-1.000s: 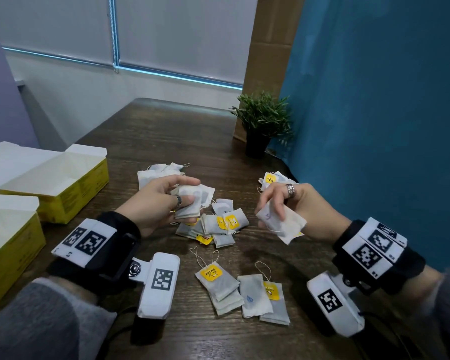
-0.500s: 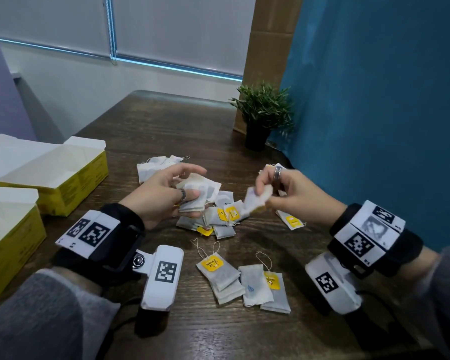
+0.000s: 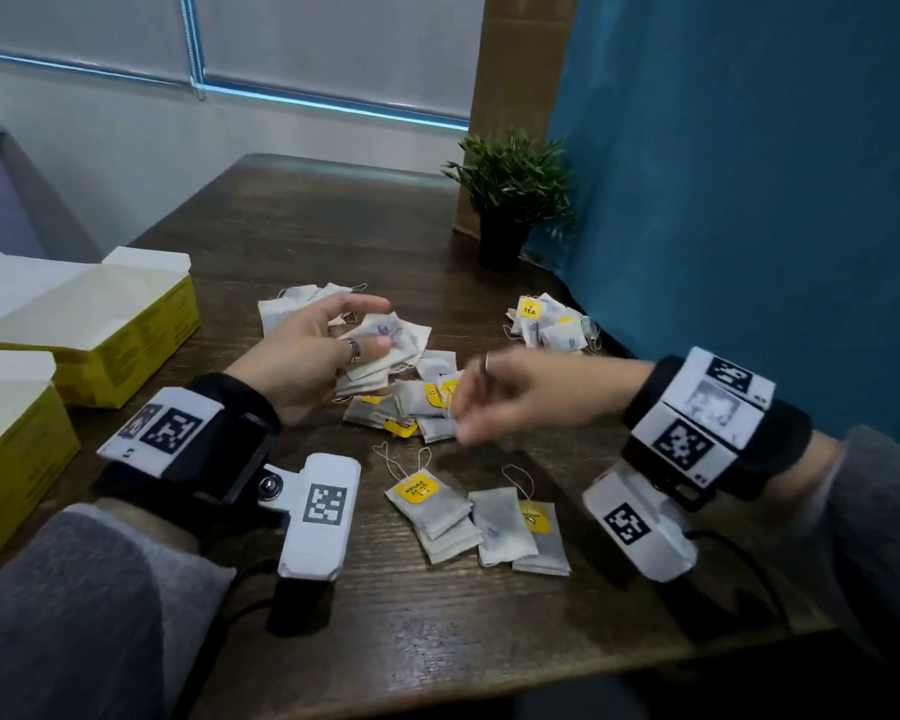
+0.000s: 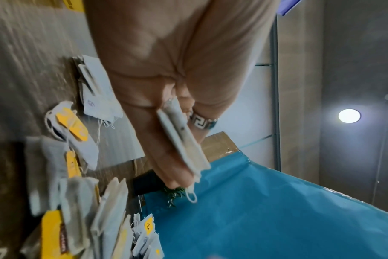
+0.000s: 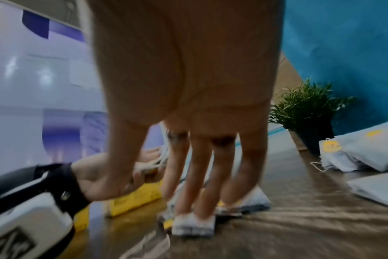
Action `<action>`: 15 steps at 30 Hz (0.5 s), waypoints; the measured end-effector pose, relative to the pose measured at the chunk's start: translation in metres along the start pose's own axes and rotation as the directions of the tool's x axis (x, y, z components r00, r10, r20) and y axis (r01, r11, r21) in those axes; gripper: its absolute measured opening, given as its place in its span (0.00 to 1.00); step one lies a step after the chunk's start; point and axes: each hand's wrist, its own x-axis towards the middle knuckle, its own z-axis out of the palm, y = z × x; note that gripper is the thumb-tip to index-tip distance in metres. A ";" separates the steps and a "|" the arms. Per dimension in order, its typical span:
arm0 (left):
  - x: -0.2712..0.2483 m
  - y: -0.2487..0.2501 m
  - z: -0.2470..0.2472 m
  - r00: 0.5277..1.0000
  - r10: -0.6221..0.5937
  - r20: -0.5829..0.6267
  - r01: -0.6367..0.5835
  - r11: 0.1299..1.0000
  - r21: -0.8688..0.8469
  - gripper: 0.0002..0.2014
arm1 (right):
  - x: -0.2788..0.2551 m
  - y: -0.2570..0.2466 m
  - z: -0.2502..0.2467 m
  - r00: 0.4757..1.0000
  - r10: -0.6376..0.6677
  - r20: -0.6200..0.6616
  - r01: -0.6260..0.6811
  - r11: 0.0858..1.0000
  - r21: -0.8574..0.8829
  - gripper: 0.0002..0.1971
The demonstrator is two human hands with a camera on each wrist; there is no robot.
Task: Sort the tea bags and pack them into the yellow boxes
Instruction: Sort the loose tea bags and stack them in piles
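Observation:
My left hand (image 3: pixel 380 327) hovers over the table and grips a small stack of white tea bags (image 3: pixel 385 356) between thumb and fingers; the left wrist view shows the stack (image 4: pixel 182 138) edge-on. My right hand (image 3: pixel 461 407), blurred, reaches into the middle heap of tea bags (image 3: pixel 417 402). In the right wrist view its fingers are straight and their tips touch one tea bag (image 5: pixel 193 226). Two open yellow boxes (image 3: pixel 126 335) (image 3: pixel 11 459) stand at the left.
More tea bags lie in groups: back left (image 3: pixel 292 304), back right by the blue curtain (image 3: pixel 552 324), and a near row with yellow tags (image 3: pixel 468 517). A small potted plant (image 3: pixel 510 200) stands at the back right. The table's front edge is close.
My right hand, which held a tea bag and brought it toward my left hand, has moved down to the middle heap. The left hand still holds its stack.

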 end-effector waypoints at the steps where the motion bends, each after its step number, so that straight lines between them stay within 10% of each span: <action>1: -0.001 0.000 0.000 1.000 0.005 0.014 -0.005 1.000 0.009 0.15 | -0.004 0.002 0.005 0.980 0.073 0.184 -0.065 0.997 -0.050 0.16; 5: -0.002 -0.001 0.000 0.999 -0.005 0.032 0.004 0.999 0.049 0.15 | -0.007 0.009 0.024 0.954 0.085 0.287 -0.034 0.984 -0.177 0.17; 11: 0.001 -0.003 -0.003 1.000 -0.007 0.015 0.005 0.993 0.121 0.13 | -0.024 0.020 -0.020 0.988 -0.048 0.147 0.007 0.964 0.265 0.09; 15: 0.003 -0.004 -0.004 1.000 -0.024 0.018 0.021 0.991 0.131 0.13 | -0.032 0.025 -0.026 0.919 -0.023 0.394 -0.088 0.961 0.263 0.12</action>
